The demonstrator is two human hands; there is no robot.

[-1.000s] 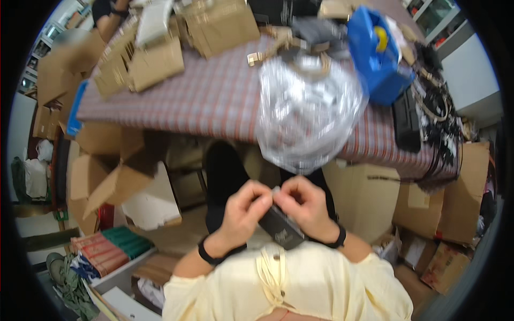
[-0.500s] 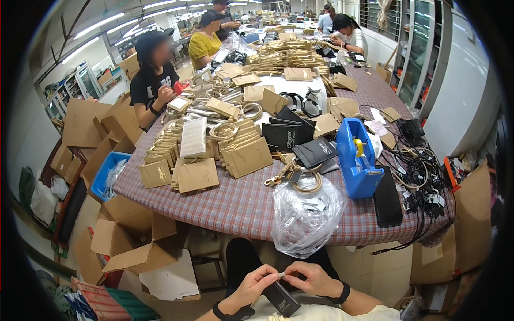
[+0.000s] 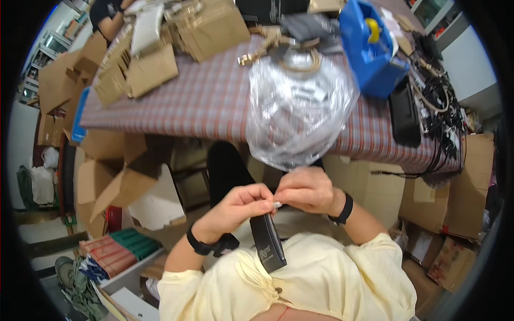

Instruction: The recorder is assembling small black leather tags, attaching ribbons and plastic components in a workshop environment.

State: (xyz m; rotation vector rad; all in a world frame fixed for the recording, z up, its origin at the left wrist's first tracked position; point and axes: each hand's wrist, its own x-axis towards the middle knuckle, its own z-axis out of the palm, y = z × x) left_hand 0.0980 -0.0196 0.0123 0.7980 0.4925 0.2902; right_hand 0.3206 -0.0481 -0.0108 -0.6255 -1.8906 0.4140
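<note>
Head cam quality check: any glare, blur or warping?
Head view: strong fisheye, table edge bows and a black vignette rings the frame; white glare on the clear plastic bag; both hands and the black pouch sharp, no motion blur.

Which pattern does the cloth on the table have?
The tablecloth has a red and white checked pattern, seen in the head view.

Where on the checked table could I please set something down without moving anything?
The widest bare patch of checked cloth runs along the near edge, between the brown paper bags on the left and the clear plastic bag. The far side is crowded with bags, and the right end with the blue bin and black cables.
</note>
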